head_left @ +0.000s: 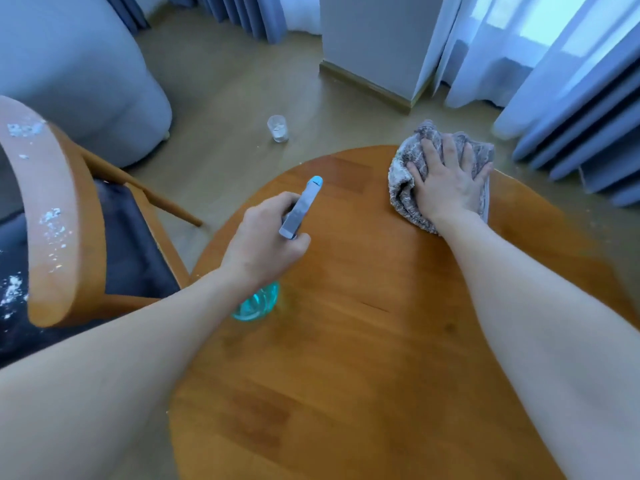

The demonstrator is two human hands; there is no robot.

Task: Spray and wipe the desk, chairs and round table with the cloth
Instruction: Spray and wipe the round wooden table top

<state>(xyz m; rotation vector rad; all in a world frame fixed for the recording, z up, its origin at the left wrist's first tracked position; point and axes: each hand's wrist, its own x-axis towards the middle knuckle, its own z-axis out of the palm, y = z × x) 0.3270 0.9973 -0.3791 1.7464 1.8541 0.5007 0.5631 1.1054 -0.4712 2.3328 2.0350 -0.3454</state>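
Two bare hands work over one round wooden surface (363, 341). The left hand (266, 240) has its grip curled round the head of a single spray bottle (300, 209), whose grey trigger top ends in a light blue nozzle pointing away from the person; the bottle's teal, see-through body shows below the wrist, at the left edge of the surface (whether its base touches the wood cannot be told). The right hand (446, 181) lies flat with fingers spread and straight, pressing down on one grey, crumpled cloth (403, 188) at the far right rim of the surface, part of the cloth bunched up beyond the fingertips.

One wooden chair (65, 237) stands just beside the surface on the left, its curved backrest and dark seat speckled with white flecks. One small clear glass (278, 129) sits upright on the floor beyond the surface. Blue curtains (571, 133) hang at the right and at the top left, with sheer white ones beside them.

No brand, label or writing can be read on anything.
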